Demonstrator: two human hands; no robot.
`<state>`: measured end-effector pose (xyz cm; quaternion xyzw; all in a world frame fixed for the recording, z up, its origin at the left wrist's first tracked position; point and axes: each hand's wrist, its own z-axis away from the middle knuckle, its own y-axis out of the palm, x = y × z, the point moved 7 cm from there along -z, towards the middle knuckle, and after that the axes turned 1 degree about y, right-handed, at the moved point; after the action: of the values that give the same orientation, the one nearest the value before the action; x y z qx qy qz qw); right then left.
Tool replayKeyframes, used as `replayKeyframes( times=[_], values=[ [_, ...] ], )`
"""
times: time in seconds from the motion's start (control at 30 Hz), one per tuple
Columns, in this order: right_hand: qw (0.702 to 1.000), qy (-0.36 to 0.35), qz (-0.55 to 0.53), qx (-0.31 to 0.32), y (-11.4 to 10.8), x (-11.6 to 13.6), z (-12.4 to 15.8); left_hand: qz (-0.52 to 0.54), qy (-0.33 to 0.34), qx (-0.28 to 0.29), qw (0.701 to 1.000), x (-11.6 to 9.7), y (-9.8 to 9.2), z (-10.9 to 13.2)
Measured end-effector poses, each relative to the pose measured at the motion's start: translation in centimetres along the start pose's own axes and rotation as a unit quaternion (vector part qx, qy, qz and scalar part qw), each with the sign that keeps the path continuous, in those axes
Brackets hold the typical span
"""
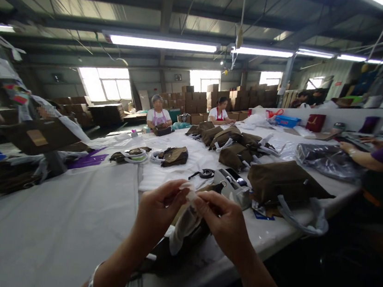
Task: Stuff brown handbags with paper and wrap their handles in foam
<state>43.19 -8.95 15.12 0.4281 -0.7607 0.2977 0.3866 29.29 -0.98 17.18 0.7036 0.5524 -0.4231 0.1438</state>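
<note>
Near the table's front edge, my left hand [158, 214] and my right hand [226, 220] meet over a dark olive bag [172, 260]. Thumbs and fingers of both hands pinch a thin, whitish, see-through wrapping [186, 224], which hangs down in a loop between them. Whether it is plastic or foam I cannot tell. My hands and forearms hide much of the bag. Just beyond my right hand stands a grey tape dispenser [233, 186]. A larger olive bag [284, 183] with wrapped handles lies to the right of it.
A black coiled strap [205, 174] and another olive bag [175, 157] lie ahead. Several bags are piled [230, 141] farther back. Clear plastic [329, 160] lies near a co-worker's arm [367, 158] at right. Dark bags [2, 174] are stacked at left. Two people [160, 115] sit across the table.
</note>
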Motion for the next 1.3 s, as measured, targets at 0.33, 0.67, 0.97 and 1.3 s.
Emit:
replayKeyframes(
  times=[0.33, 0.67, 0.97, 1.3],
  values=[
    [0.986, 0.048, -0.157, 0.039, 0.6, -0.7, -0.7, -0.125, 0.241, 0.045, 0.961, -4.2, 0.5, 1.7],
    [0.996, -0.022, -0.076, -0.047, 0.5, -0.6, 0.4, 0.003, -0.062, 0.003, 0.998, -1.5, -0.7, 0.8],
    [0.978, -0.166, 0.068, -0.11, -0.6, 1.4, 0.7, 0.114, -0.159, 0.064, 0.979, -0.7, 0.2, 0.1],
    [0.91, -0.361, 0.202, 0.007, 0.1, 2.5, 0.5, 0.066, -0.056, -0.065, 0.994, -2.0, -1.4, -1.1]
  ],
)
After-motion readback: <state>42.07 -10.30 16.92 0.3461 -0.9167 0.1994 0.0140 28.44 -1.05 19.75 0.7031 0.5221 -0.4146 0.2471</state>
